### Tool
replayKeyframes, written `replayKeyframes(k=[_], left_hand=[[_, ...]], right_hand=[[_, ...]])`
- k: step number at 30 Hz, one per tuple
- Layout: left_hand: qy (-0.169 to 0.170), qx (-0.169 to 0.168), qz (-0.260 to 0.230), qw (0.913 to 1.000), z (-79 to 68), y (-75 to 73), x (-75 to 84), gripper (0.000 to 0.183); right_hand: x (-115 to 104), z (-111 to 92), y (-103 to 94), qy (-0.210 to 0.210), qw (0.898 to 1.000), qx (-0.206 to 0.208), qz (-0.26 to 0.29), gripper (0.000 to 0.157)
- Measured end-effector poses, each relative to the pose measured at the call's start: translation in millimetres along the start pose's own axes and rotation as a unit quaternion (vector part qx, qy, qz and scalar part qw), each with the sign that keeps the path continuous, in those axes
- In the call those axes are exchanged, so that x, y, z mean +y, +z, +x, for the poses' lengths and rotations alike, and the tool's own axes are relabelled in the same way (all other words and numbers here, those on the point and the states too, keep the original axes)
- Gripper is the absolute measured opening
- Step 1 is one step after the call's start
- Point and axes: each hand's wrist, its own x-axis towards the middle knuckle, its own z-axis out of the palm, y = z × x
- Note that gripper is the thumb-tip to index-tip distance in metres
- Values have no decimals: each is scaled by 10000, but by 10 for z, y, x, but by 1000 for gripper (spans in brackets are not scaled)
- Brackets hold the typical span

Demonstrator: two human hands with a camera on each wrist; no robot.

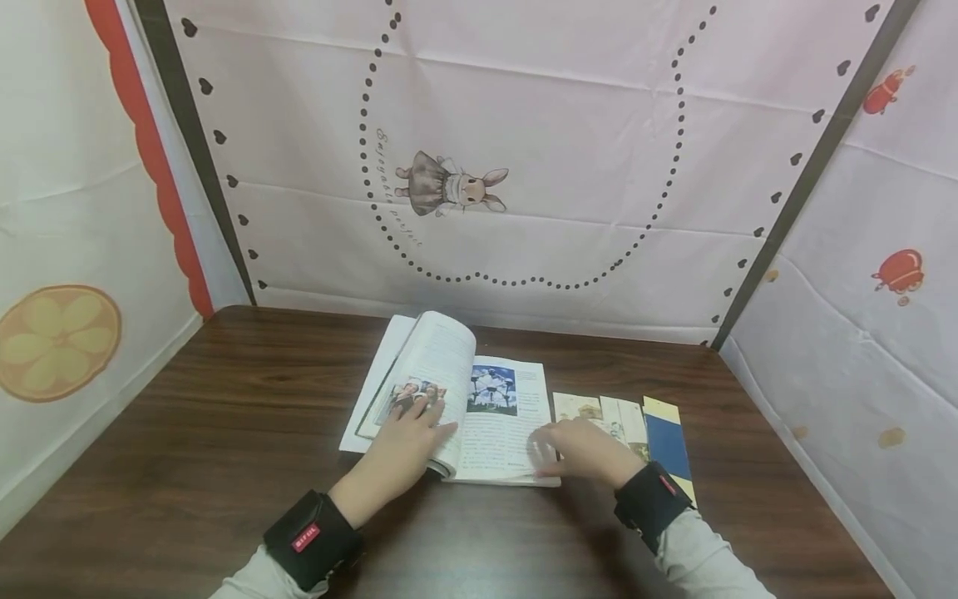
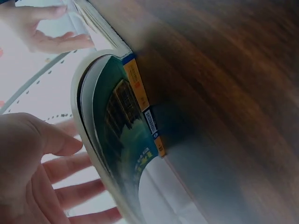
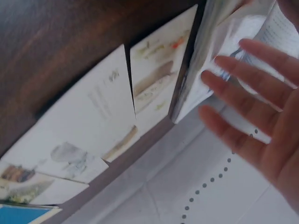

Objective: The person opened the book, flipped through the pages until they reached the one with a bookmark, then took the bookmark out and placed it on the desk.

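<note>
An open book [image 1: 497, 453] lies on the table, with a thick curved stack of pages raised on its left side. My left hand [image 1: 404, 445] rests on those left pages, fingers spread over a photo. In the left wrist view the book's green cover [image 2: 112, 126] and orange-blue spine [image 2: 140, 95] show beneath the pages, beside the left hand [image 2: 32, 172]. My right hand [image 1: 587, 449] hovers at the right page's outer edge; in the right wrist view the right hand [image 3: 266, 107] has its fingers extended, holding nothing. Whether it touches the page I cannot tell.
Illustrated cards [image 1: 614, 408] lie right of the book, partly behind the right hand. Beside them is a blue and cream booklet or card [image 1: 669, 441]. A white sheet [image 1: 370, 416] sticks out under the book's left side. Fabric walls [image 1: 561, 166] enclose the brown table [image 1: 224, 449].
</note>
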Motion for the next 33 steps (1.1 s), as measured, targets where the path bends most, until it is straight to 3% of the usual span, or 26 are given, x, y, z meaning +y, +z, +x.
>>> replayKeyframes(k=[3,7,15,21,26,33], left_hand=[[-122,406,65,9991,-3,14,5,26],[-323,638,110,9974,6,67,19,25],[-930,-139,359,9949,79,60,144,67],[-1171,-242,807,9895,112,152,230,82],[-1255,-20,981,9872,127,211,273,66],[-1385,199,1060,9845,167,198,311,50]], right_hand=[[-22,18,-31,-431,9971,391,-500,20],[-67,57,-65,-960,9792,1107,-1400,8],[-202,82,-268,-1341,9451,2218,-1992,15],[-296,102,-362,-1653,9244,2728,-2090,19],[-325,122,-362,-1674,9181,2941,-2065,21],[-292,147,-321,-1313,9272,3249,-1320,31]])
